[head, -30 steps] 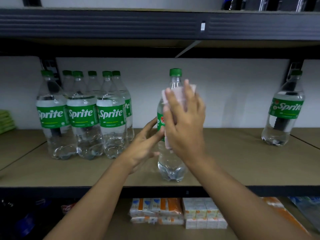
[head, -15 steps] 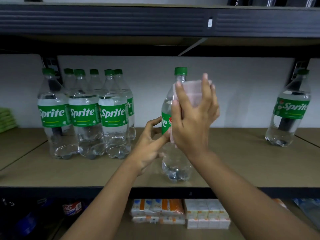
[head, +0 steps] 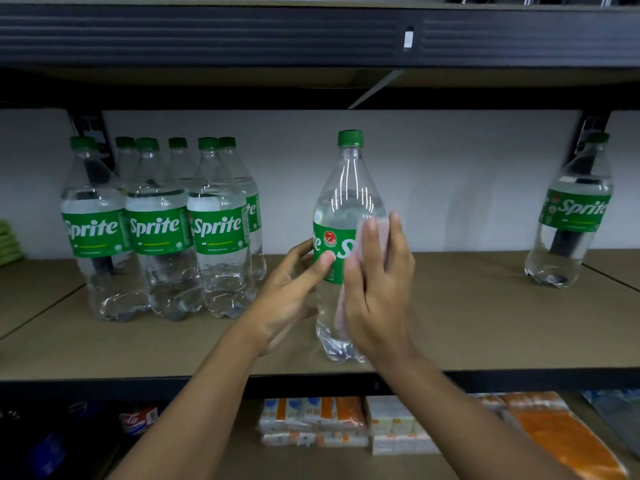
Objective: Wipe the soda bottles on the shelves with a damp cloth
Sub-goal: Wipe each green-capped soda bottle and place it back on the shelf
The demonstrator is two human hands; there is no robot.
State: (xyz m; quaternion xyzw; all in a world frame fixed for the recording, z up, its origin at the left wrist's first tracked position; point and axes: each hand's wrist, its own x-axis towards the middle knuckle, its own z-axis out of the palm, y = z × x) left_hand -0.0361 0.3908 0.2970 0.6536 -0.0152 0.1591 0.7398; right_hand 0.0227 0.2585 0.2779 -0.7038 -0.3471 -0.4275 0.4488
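1. One full Sprite bottle (head: 346,188) stands upright mid-shelf (head: 467,323), with a cluster of bottles (head: 157,230) at nine o'clock and a lone bottle (head: 571,216) at three o'clock.
2. It is probably heavy with liquid. Its smooth, clear plastic will likely turn slippery when damp, so the label band is the safest hold.
3. The left hand (head: 291,289) has its grip clasped on the label. The right hand (head: 377,292) is unclenched, its flat fingers pressing a pink cloth (head: 375,225) to the bottle's side.

Dim, wide-angle warp, motion blur

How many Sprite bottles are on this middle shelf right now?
8. Six in the left cluster; the middle bottle; the far-right bottle. Others may hide behind the cluster.
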